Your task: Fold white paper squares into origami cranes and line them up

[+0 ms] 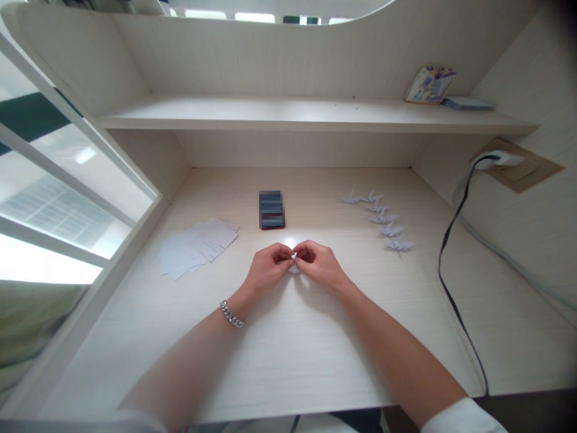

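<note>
Between my hands is a small folded piece of white paper [294,268], mostly covered by the fingers. My left hand [269,264] pinches it from the left, thumb against forefinger, and a chain bracelet circles that wrist. From the right, my right hand [319,263] pinches the same paper, its fingertips almost meeting the left ones. Off to the right lie several folded paper cranes [383,218] in a curved row. Loose white paper sheets [198,246] are fanned out on the left of the desk.
A dark, blurred-out phone-like object [271,210] lies beyond my hands. The black cable [444,252] runs from a wall socket [518,165] down the right side. A shelf [270,111] spans the back, with a colourful packet [430,84] on it. White rails [67,174] border the left.
</note>
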Action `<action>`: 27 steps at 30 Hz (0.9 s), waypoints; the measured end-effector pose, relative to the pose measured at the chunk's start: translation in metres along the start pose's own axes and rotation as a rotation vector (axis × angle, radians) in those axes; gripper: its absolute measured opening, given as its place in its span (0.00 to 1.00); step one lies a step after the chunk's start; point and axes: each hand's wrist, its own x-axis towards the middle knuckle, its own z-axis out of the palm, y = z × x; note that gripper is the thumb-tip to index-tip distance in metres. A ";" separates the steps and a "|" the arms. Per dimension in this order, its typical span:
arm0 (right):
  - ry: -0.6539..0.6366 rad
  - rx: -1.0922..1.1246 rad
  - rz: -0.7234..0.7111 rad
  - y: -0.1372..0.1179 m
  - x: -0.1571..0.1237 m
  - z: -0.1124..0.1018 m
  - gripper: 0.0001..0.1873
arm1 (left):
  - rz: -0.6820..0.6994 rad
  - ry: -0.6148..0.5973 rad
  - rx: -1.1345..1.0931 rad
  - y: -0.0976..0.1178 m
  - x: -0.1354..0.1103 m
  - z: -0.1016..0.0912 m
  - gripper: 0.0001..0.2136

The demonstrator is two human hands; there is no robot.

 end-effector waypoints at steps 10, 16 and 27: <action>-0.053 0.121 0.118 0.004 0.005 -0.003 0.12 | -0.033 0.003 -0.081 -0.001 0.004 -0.003 0.08; -0.052 0.248 0.154 0.008 0.009 -0.006 0.16 | -0.065 0.023 -0.125 -0.002 0.007 -0.006 0.10; -0.041 0.257 0.114 0.004 0.006 -0.004 0.12 | -0.047 -0.033 -0.086 -0.002 0.006 -0.006 0.09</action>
